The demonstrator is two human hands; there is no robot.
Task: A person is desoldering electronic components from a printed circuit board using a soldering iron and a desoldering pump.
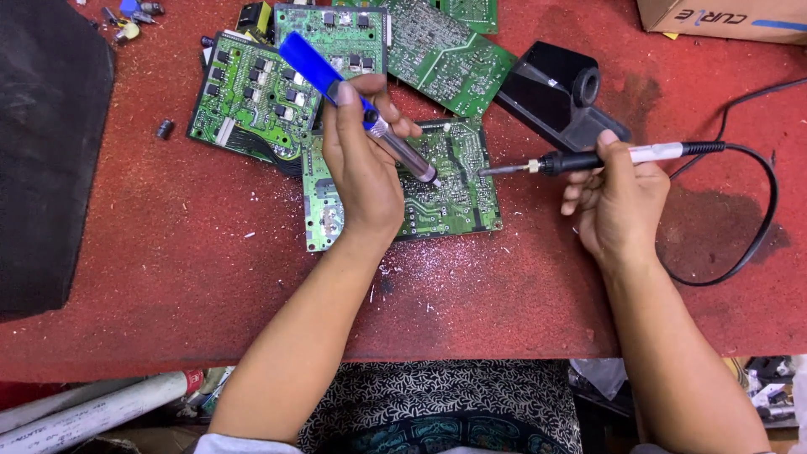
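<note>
Left hand (363, 181), centre of the frame, clenched around a blue-handled desoldering pump (357, 105), silver nozzle pressed down onto the green circuit board (450, 189) lying solder-side up mid-frame. Right hand (618, 202), right of centre, gripping a soldering iron (588, 160) pen-fashion, tip pointing left and hovering just at the board's right edge, near the pump's nozzle but apart from it. Black cable (756, 227) looping away from the iron's tail across the right of the frame.

Behind the worked board, toward the upper middle, a heap of further green circuit boards (252, 97), overlapping one another, some component-side up. Just right of that heap, a black iron stand (555, 92), touching the worked board's upper right corner or nearly so; hard to tell which. Upper right corner: a cardboard box (723, 17), cut off by the frame, contents hidden. Upper left: a few small loose parts (126, 17) on the red tabletop (168, 269). Far left: a dark mat (42, 151). Bottom left, below the table's edge: white tubes (92, 412).
</note>
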